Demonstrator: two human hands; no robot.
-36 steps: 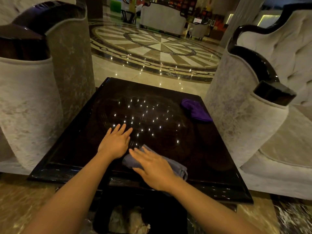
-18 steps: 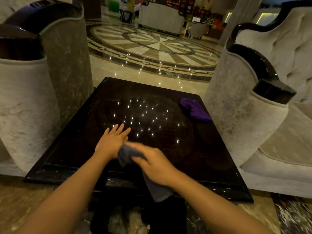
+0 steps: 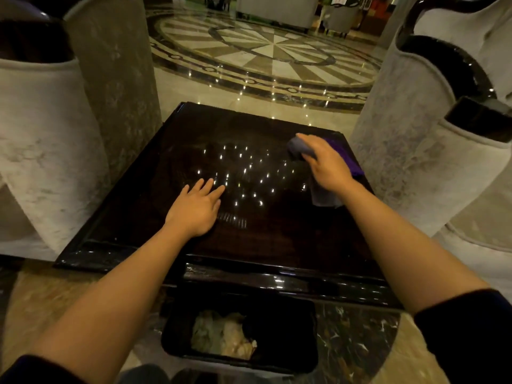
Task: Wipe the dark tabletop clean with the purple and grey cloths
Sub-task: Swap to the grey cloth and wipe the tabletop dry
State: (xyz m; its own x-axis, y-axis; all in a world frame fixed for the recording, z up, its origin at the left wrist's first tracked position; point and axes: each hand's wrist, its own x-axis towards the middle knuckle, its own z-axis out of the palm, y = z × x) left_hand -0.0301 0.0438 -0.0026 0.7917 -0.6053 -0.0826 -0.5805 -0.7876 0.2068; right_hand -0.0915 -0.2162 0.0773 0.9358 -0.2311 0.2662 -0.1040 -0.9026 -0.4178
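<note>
The dark glossy tabletop [image 3: 155, 195] fills the middle of the head view, with ceiling lights mirrored in it. My left hand [image 3: 195, 207] lies flat on it near the centre, fingers spread, holding nothing. My right hand [image 3: 325, 163] is at the table's far right, shut on the grey cloth [image 3: 297, 148], whose free end hangs below the wrist. The purple cloth [image 3: 350, 159] lies on the tabletop just behind and to the right of that hand, partly hidden by it.
Pale upholstered armchairs stand close on both sides, the left one [image 3: 47, 139] and the right one [image 3: 410, 151]. A black bin [image 3: 291, 328] holding crumpled rubbish sits on the floor below the table's near edge. Patterned marble floor [image 3: 263, 51] lies beyond.
My right hand has carried the grey cloth from the near edge up across the table to the far right, beside the purple cloth. My left hand has stayed flat in place.
</note>
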